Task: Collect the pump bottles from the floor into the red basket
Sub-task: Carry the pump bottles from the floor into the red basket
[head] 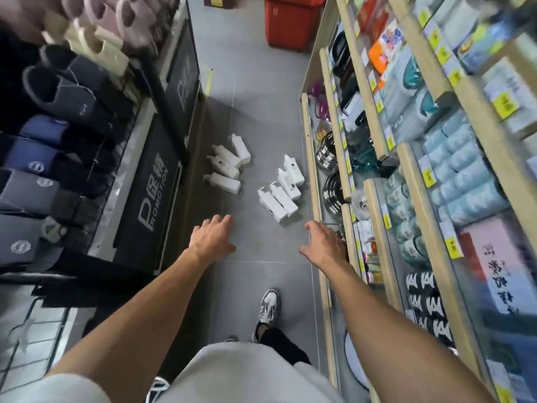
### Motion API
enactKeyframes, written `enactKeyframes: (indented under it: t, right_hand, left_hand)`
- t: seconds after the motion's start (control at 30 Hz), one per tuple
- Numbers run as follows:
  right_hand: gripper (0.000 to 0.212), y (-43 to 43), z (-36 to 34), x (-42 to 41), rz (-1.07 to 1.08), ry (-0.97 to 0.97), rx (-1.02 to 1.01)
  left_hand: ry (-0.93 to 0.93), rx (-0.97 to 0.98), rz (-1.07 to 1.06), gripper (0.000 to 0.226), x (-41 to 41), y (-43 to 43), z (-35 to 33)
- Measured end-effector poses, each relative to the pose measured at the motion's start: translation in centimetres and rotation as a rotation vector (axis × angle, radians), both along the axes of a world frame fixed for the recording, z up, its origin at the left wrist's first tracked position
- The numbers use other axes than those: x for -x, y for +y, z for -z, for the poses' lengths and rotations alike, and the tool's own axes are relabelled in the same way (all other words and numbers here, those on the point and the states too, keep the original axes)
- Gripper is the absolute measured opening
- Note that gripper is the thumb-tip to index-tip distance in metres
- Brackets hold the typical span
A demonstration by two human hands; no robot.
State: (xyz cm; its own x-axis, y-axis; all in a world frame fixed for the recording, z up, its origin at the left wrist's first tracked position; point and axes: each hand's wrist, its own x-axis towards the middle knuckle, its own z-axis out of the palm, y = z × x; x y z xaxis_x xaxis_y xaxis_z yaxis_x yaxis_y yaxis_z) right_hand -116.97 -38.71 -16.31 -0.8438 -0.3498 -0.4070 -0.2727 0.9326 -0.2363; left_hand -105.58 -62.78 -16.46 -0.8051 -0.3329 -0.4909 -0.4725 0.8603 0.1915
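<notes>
Now the left hand (213,238) and right hand (324,242) are hovering spread, empty; gripping the white plastic pump bottles (280,199) by their bodies is looking wisest.

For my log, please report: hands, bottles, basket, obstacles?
Left hand open, right hand open, both empty. Bottles lie on floor, two groups. Basket far ahead, inside hidden. Shelf close beside right group.

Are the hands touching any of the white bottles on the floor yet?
Apart. In the head view the left hand and right hand are open, with bare grey floor showing between them and the pump bottles.
</notes>
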Motion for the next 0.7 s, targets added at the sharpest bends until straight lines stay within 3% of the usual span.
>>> enactKeyframes:
  t: [0.7]
  right_hand:
    - [0.059, -9.3, 4.2, 27.3, -0.045, -0.079, -0.049]
  left_hand:
    - [-0.087, -0.018, 0.059, 0.079, 27.4, -7.4, 4.4]
